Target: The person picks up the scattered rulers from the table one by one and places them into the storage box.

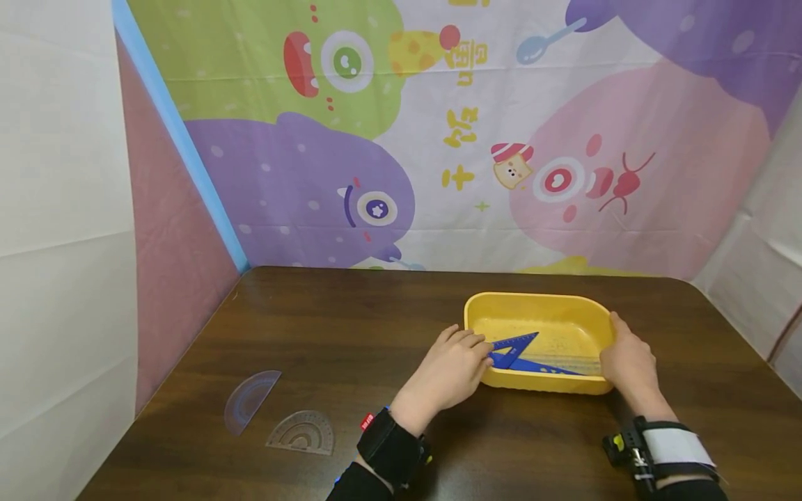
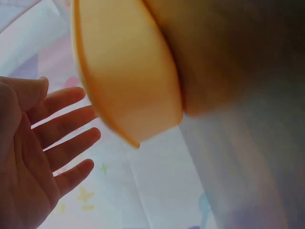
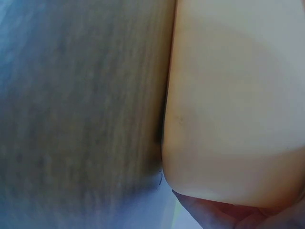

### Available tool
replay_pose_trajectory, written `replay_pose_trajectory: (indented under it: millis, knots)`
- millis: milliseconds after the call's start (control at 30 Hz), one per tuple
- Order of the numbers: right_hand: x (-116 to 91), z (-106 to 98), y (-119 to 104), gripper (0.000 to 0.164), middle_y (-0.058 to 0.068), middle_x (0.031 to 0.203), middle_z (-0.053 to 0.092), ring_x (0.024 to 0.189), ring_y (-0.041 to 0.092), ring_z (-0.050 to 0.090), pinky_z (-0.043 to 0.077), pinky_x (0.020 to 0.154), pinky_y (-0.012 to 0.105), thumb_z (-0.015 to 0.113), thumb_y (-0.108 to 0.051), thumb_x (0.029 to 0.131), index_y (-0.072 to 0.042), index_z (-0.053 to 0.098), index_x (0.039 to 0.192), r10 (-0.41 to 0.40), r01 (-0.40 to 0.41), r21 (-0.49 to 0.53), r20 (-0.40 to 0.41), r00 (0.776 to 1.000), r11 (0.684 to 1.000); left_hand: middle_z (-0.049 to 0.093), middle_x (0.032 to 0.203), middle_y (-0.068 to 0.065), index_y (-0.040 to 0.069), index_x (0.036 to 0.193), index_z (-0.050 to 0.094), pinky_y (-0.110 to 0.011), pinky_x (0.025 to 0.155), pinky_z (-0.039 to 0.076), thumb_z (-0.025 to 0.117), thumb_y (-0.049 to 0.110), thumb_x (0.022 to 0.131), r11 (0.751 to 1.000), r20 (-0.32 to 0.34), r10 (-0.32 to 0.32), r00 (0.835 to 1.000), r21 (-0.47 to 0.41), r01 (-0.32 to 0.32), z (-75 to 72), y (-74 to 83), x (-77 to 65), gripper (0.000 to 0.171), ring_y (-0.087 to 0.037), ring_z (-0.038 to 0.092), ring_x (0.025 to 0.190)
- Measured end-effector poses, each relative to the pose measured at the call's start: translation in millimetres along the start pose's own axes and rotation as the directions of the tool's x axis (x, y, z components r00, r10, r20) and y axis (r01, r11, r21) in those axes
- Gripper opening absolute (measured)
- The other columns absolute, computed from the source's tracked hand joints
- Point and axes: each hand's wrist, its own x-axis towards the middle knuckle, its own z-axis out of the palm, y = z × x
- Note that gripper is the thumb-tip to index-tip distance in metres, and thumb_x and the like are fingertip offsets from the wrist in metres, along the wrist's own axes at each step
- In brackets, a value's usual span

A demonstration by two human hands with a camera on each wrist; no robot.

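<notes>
A yellow plastic basin (image 1: 539, 381) sits on the table, right of the middle. Inside it lie a blue set square (image 1: 519, 348), another blue piece (image 1: 545, 367) and a clear ruler (image 1: 573, 363). My left hand (image 1: 447, 369) is at the basin's left rim, its fingers fairly straight and spread in the left wrist view. By its right end my right hand (image 1: 629, 358) grips the basin. In the right wrist view the basin wall (image 3: 233, 109) hides most of that hand.
Two clear protractors, one bluish (image 1: 250, 400) and one greyish (image 1: 302, 433), lie flat at the left on the dark wooden table (image 1: 363, 313). A cartoon-printed cloth (image 1: 451, 229) hangs behind the far table edge.
</notes>
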Motion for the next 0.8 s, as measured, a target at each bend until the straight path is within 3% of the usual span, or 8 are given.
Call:
replay_pose_trajectory:
  millis: [200, 400, 600, 800]
  knots:
    - [-0.8, -0.6, 0.0, 0.07, 0.038, 0.136, 0.023, 0.094, 0.044, 0.038, 0.036, 0.086, 0.058, 0.039, 0.003, 0.084, 0.0, 0.003, 0.144, -0.014, 0.014, -0.007, -0.009, 1.0, 1.0, 0.064, 0.104, 0.004, 0.017, 0.106, 0.065, -0.037, 0.101, 0.035, 0.053, 0.028, 0.091, 0.998, -0.057, -0.054, 0.997, -0.03, 0.053, -8.5, -15.4, -3.2, 0.022, -0.014, 0.056, 0.105]
    - [-0.2, -0.1, 0.6, 0.07, 0.038, 0.135, 0.023, 0.093, 0.044, 0.038, 0.037, 0.085, 0.058, 0.039, 0.004, 0.084, 0.0, 0.002, 0.144, -0.015, 0.015, 0.0, -0.004, 1.0, 1.0, 0.064, 0.102, 0.004, 0.017, 0.102, 0.066, -0.036, 0.097, 0.037, 0.054, 0.025, 0.09, 0.991, -0.107, -0.123, 0.987, -0.072, 0.115, -17.4, -35.8, -9.1, 0.019, -0.014, 0.058, 0.101]
    - [0.6, 0.8, 1.0, 0.07, 0.038, 0.135, 0.024, 0.092, 0.044, 0.039, 0.038, 0.083, 0.056, 0.039, 0.004, 0.084, 0.0, 0.003, 0.144, -0.012, 0.012, -0.004, -0.012, 1.0, 1.0, 0.066, 0.097, 0.002, 0.014, 0.099, 0.067, -0.036, 0.089, 0.042, 0.056, 0.022, 0.089, 0.977, -0.145, -0.2, 0.969, -0.11, 0.185, -26.0, -58.9, -18.6, 0.017, -0.016, 0.061, 0.094]
    - [0.2, 0.8, 1.1, 0.071, 0.037, 0.136, 0.023, 0.093, 0.044, 0.038, 0.038, 0.083, 0.056, 0.04, 0.003, 0.084, 0.0, 0.002, 0.144, -0.008, 0.008, 0.004, -0.008, 1.0, 1.0, 0.067, 0.096, -0.003, 0.011, 0.101, 0.067, -0.039, 0.083, 0.045, 0.058, 0.021, 0.088, 0.943, -0.122, -0.318, 0.94, -0.146, 0.3, -36.8, -85.2, -33.8, 0.018, -0.022, 0.063, 0.089]
